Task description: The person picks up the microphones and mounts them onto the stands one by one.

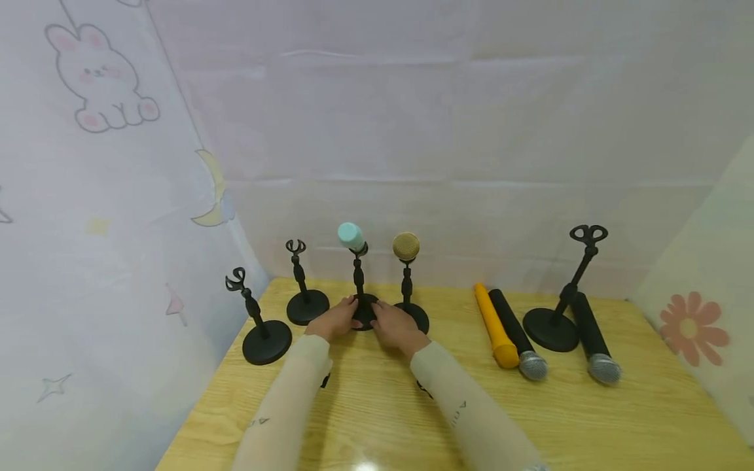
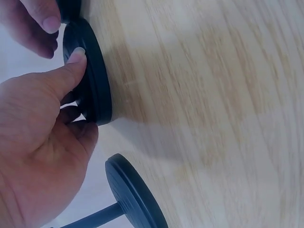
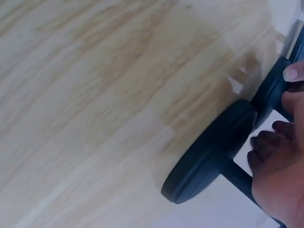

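A black desk microphone stand [image 1: 359, 275] carries a light blue microphone [image 1: 350, 235] in its clip. My left hand [image 1: 336, 318] pinches this stand's round base [image 2: 97, 80], thumb on top and other fingers bent at the rim. On the opposite side my right hand [image 1: 396, 326] is beside the same base, its fingers loosely bent; the left wrist view shows no grip by it. Just behind the right hand stands another black stand [image 1: 407, 284] with a gold round-headed microphone [image 1: 406, 246]; its base [image 3: 209, 152] sits close to the first one.
Two bare stands, a rear one [image 1: 306, 306] and a front one [image 1: 267, 341], stand at left. On the right lie an orange microphone [image 1: 495, 327], a black microphone [image 1: 518, 333] and another black microphone [image 1: 595, 340], around a taller stand [image 1: 554, 329]. Cloth walls edge the wooden table [image 1: 377, 405].
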Tool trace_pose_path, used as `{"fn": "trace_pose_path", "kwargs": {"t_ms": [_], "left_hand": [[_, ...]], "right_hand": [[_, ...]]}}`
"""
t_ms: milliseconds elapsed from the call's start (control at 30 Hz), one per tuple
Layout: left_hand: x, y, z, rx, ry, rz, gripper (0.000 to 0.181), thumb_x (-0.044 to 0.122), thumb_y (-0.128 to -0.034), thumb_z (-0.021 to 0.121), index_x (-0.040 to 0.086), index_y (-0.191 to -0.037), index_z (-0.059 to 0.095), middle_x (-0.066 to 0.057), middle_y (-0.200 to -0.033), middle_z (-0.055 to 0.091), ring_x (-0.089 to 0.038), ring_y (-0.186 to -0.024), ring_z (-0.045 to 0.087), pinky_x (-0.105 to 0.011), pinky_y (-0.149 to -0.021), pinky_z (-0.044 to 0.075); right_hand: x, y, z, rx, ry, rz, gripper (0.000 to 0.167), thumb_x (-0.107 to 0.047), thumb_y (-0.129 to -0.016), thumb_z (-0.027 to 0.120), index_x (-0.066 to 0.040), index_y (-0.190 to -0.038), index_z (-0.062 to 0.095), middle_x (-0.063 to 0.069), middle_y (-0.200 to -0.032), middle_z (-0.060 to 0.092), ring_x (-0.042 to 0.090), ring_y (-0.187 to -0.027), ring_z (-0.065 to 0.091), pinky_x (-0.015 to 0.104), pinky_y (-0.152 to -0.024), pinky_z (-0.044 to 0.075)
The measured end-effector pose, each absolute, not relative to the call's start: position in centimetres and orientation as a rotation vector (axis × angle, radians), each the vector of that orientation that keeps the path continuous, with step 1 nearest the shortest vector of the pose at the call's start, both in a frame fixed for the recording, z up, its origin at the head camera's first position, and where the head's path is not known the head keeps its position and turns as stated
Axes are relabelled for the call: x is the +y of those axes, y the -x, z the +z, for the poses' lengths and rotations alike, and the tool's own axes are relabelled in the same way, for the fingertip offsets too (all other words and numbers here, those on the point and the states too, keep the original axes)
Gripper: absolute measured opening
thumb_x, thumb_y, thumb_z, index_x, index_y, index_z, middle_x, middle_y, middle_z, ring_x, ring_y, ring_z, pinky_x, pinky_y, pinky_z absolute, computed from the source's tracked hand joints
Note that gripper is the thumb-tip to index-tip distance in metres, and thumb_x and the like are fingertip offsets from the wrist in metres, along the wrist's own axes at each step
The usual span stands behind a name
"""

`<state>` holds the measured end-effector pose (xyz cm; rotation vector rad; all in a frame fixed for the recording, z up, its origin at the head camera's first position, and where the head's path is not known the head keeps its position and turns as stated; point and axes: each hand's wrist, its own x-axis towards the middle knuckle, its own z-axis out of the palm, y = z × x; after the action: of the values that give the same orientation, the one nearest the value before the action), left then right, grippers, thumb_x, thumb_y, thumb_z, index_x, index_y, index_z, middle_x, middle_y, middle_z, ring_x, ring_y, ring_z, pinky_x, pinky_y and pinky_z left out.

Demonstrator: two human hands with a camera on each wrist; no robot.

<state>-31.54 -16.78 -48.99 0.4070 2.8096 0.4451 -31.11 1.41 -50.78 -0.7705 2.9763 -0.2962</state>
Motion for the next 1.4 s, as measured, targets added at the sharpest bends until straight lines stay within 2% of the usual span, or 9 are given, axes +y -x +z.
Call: {"fn": "trace_pose_path", "kwargs": {"t_ms": [200,500,700,833,1100,1400], "left_hand": [[-17.6,31.6,-48.7,2.820,-0.409,0.434,0.067,0.039,-0.1072,0.050,0.005,-0.161,0.027,-0.017,-0.168,0.015,-0.035,-0.155,0.015,-0.051,-0.122,0.025],[-20.0,30.8,-48.2,2.912,-0.421,0.457,0.053,0.028,-0.1072,0.053,0.003,-0.153,0.043,-0.017,-0.158,0.040,-0.035,-0.146,0.037,-0.050,-0.117,0.034],[-22.0,29.4,-47.6,2.976,-0.391,0.430,0.050,0.026,-0.1066,0.054,0.002,-0.149,0.048,-0.021,-0.154,0.043,-0.041,-0.144,0.038,-0.056,-0.116,0.033],[-23.0,28.7,-47.3,3.003,-0.336,0.411,0.049,0.027,-0.1059,0.056,0.003,-0.148,0.050,-0.023,-0.153,0.043,-0.044,-0.141,0.041,-0.059,-0.112,0.036],[-24.6,28.8,-48.4,3.057,-0.239,0.336,0.048,0.025,-0.1048,0.057,-0.001,-0.145,0.052,-0.027,-0.149,0.045,-0.048,-0.138,0.041,-0.061,-0.110,0.039],[-25.6,29.0,-48.6,3.068,-0.096,0.332,0.053,0.024,-0.1055,0.055,-0.007,-0.147,0.045,-0.031,-0.150,0.042,-0.052,-0.138,0.038,-0.064,-0.108,0.038]], "right_hand": [[2.5,30.2,-49.4,2.972,1.000,-0.390,0.042,-0.021,-0.107,0.052,-0.005,-0.146,0.052,0.012,-0.150,0.051,0.029,-0.137,0.051,0.042,-0.112,0.043],[5.6,29.0,-47.3,2.952,1.159,-0.270,0.034,-0.016,-0.105,0.055,-0.008,-0.138,0.060,0.011,-0.140,0.058,0.027,-0.130,0.056,0.042,-0.105,0.048],[8.7,28.0,-46.6,2.959,1.260,-0.250,0.034,-0.014,-0.102,0.061,-0.007,-0.136,0.062,0.012,-0.138,0.060,0.029,-0.126,0.058,0.043,-0.105,0.049],[11.1,27.4,-46.3,2.969,1.272,-0.271,0.034,-0.010,-0.100,0.062,-0.004,-0.134,0.063,0.017,-0.138,0.060,0.034,-0.125,0.059,0.047,-0.104,0.049],[16.1,27.4,-46.9,3.027,1.217,-0.292,0.036,-0.008,-0.098,0.065,-0.003,-0.134,0.062,0.017,-0.135,0.061,0.036,-0.123,0.059,0.050,-0.103,0.050],[21.9,27.5,-46.4,3.000,1.039,-0.286,0.044,-0.008,-0.101,0.062,-0.007,-0.144,0.055,0.014,-0.144,0.055,0.034,-0.125,0.058,0.050,-0.100,0.050]]}}
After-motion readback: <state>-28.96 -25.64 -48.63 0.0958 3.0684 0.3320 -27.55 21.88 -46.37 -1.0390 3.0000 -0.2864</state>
